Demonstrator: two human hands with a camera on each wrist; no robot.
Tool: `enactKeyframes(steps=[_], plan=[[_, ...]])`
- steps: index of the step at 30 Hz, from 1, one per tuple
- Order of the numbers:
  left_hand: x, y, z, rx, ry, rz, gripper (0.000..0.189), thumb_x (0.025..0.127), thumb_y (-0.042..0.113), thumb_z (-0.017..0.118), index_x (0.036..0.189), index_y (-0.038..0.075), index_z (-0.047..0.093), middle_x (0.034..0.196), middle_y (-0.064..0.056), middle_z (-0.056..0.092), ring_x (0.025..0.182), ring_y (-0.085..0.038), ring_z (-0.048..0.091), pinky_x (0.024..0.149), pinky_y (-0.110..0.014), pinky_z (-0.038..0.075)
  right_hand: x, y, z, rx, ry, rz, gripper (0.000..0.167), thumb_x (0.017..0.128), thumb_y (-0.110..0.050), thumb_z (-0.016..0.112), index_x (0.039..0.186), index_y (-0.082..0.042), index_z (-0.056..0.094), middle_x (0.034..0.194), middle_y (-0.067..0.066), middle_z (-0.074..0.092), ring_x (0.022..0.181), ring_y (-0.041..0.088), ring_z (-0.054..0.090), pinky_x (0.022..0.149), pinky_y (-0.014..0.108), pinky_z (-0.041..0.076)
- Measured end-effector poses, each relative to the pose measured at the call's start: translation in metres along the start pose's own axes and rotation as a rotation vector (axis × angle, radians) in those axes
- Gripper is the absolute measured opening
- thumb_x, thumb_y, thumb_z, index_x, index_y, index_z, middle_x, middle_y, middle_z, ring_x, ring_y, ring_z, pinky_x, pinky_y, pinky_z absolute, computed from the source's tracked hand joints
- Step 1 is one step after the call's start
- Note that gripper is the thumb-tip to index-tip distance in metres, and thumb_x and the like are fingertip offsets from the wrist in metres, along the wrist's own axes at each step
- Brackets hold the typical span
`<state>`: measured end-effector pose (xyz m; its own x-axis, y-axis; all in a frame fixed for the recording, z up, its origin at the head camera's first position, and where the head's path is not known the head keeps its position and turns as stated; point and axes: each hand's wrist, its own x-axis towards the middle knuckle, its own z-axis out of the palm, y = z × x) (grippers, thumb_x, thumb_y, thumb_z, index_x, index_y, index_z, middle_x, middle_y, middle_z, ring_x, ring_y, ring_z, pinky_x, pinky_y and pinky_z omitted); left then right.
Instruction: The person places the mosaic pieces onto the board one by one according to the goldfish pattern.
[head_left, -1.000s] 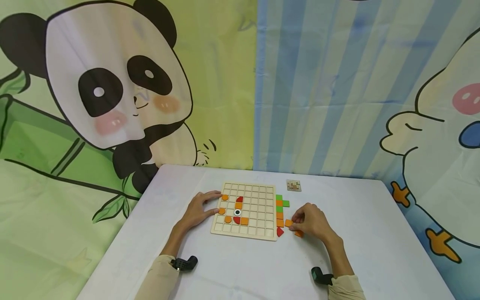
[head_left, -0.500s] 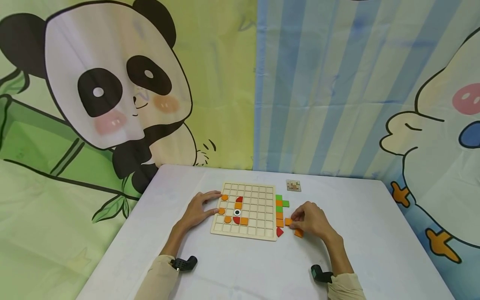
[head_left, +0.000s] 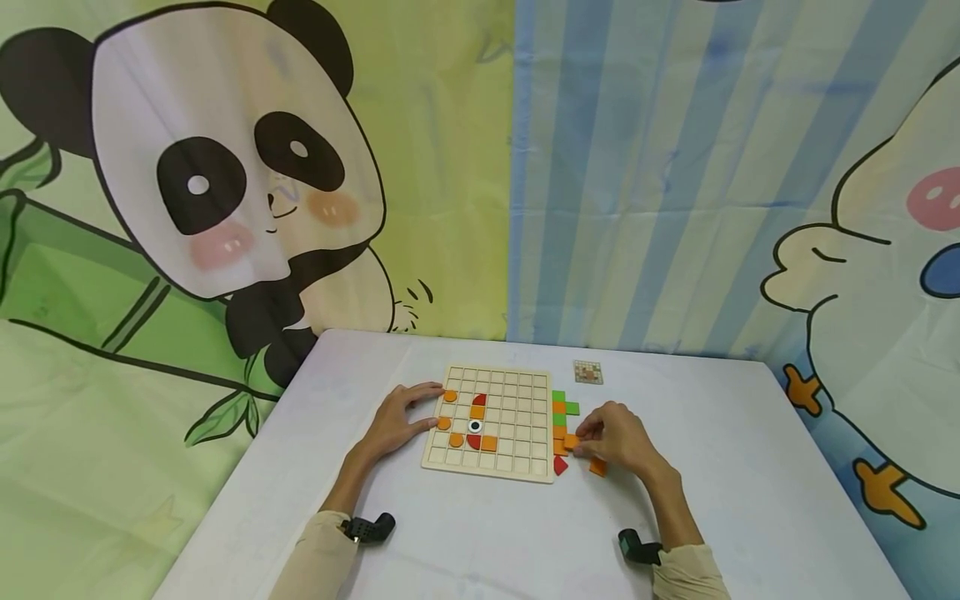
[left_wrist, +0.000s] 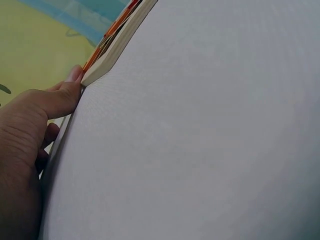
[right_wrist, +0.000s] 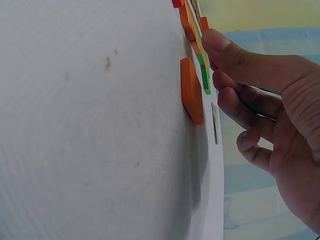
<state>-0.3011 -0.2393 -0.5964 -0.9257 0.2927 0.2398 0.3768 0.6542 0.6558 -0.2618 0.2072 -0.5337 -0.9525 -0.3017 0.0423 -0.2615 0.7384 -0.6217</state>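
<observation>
My left hand [head_left: 393, 421] rests at the left edge of a square wooden grid board [head_left: 517, 467], its thumb and a fingertip touching the edge. In the left wrist view the thumb [left_wrist: 67, 97] lies at the board's corner. Orange round, orange square and red quarter-round tiles sit on the board's left part, around a white eye tile [head_left: 475, 426]. Beside the board's right edge, my right hand [head_left: 618, 437] pinches an orange square tile [head_left: 571, 442] between thumb and fingers. It overlaps the row of orange tiles there in the head view.
Green tiles [head_left: 572, 408] and orange tiles line the board's right edge, with a red tile [head_left: 560, 466] below them. Another orange tile [head_left: 597, 467] lies under the right hand. A small pattern card [head_left: 588, 372] lies at the back of the white table [head_left: 480, 542].
My right hand has moved slightly left with the orange square tile, bringing it from apart to the edge row of orange tiles. My left hand has stayed in place.
</observation>
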Motion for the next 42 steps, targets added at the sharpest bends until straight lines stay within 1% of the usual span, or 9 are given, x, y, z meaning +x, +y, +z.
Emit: enactKeyframes(steps=[4,10,17,20,25,29,32,38,42], plan=[[0.000,0.000,0.000,0.001,0.000,0.005,0.059,0.092,0.030,0.089,0.148,0.027,0.070,0.159,0.002,0.064,0.130,-0.024,0.061,0.103,-0.045,0.042,0.002,-0.004,0.002,0.006,0.002,-0.005,0.020,0.078,-0.015,0.100,0.092,-0.011,0.086,0.077,-0.007,0.073,0.070,0.013,0.060,0.067,0.025,0.052],[-0.001,0.000,0.000,-0.001,0.000,-0.006,0.058,0.092,0.030,0.089,0.148,0.029,0.070,0.158,0.004,0.065,0.119,-0.021,0.059,0.100,-0.042,0.042,0.005,-0.008,0.005,0.002,0.003,-0.020,0.021,0.078,-0.016,0.100,0.093,-0.011,0.087,0.076,-0.007,0.071,0.070,0.013,0.059,0.066,0.024,0.051],[-0.001,0.001,0.000,-0.002,-0.009,-0.010,0.060,0.093,0.030,0.089,0.149,0.025,0.069,0.159,0.002,0.064,0.133,-0.026,0.060,0.105,-0.047,0.042,0.008,-0.012,0.007,0.007,0.001,-0.066,0.022,0.077,-0.016,0.101,0.092,-0.011,0.086,0.079,-0.008,0.074,0.071,0.011,0.061,0.067,0.024,0.052],[-0.002,0.002,0.000,0.003,-0.011,-0.009,0.060,0.093,0.030,0.089,0.149,0.023,0.069,0.159,0.002,0.064,0.132,-0.026,0.060,0.105,-0.047,0.042,0.010,-0.014,0.008,0.004,-0.004,-0.109,0.021,0.077,-0.017,0.100,0.091,-0.011,0.086,0.080,-0.008,0.076,0.070,0.008,0.062,0.068,0.024,0.054],[-0.002,0.002,0.000,0.008,-0.007,-0.005,0.060,0.093,0.030,0.089,0.149,0.023,0.069,0.159,0.001,0.064,0.123,-0.025,0.059,0.101,-0.045,0.042,0.015,-0.016,0.013,0.016,-0.002,-0.152,0.018,0.078,-0.018,0.100,0.087,-0.013,0.085,0.078,-0.009,0.075,0.067,0.006,0.062,0.065,0.024,0.054],[-0.002,0.000,0.000,0.004,-0.009,-0.005,0.060,0.093,0.029,0.089,0.149,0.023,0.069,0.159,0.001,0.064,0.134,-0.027,0.061,0.105,-0.047,0.042,0.017,-0.020,0.017,0.033,0.002,-0.185,0.019,0.078,-0.018,0.100,0.087,-0.011,0.085,0.078,-0.007,0.076,0.066,0.005,0.062,0.063,0.024,0.053],[-0.001,-0.001,0.000,0.000,-0.011,-0.004,0.060,0.093,0.029,0.089,0.149,0.023,0.069,0.159,0.002,0.064,0.139,-0.027,0.060,0.107,-0.048,0.041,0.019,-0.024,0.020,0.033,0.001,-0.184,0.021,0.078,-0.018,0.100,0.089,-0.009,0.085,0.080,-0.006,0.076,0.067,0.006,0.062,0.064,0.024,0.053],[-0.001,-0.002,0.001,-0.001,0.001,0.013,0.060,0.092,0.029,0.089,0.149,0.024,0.069,0.159,0.002,0.064,0.142,-0.027,0.061,0.107,-0.049,0.042,0.023,-0.029,0.024,0.042,0.003,-0.187,0.022,0.078,-0.017,0.100,0.092,-0.008,0.086,0.081,-0.006,0.077,0.067,0.006,0.061,0.064,0.024,0.053],[-0.001,0.000,0.000,-0.004,0.002,0.010,0.060,0.092,0.029,0.089,0.149,0.024,0.069,0.159,0.002,0.064,0.137,-0.027,0.061,0.106,-0.048,0.043,0.024,-0.030,0.026,0.047,0.003,-0.186,0.022,0.078,-0.020,0.100,0.091,-0.010,0.086,0.080,-0.007,0.076,0.067,0.005,0.061,0.064,0.024,0.053]])
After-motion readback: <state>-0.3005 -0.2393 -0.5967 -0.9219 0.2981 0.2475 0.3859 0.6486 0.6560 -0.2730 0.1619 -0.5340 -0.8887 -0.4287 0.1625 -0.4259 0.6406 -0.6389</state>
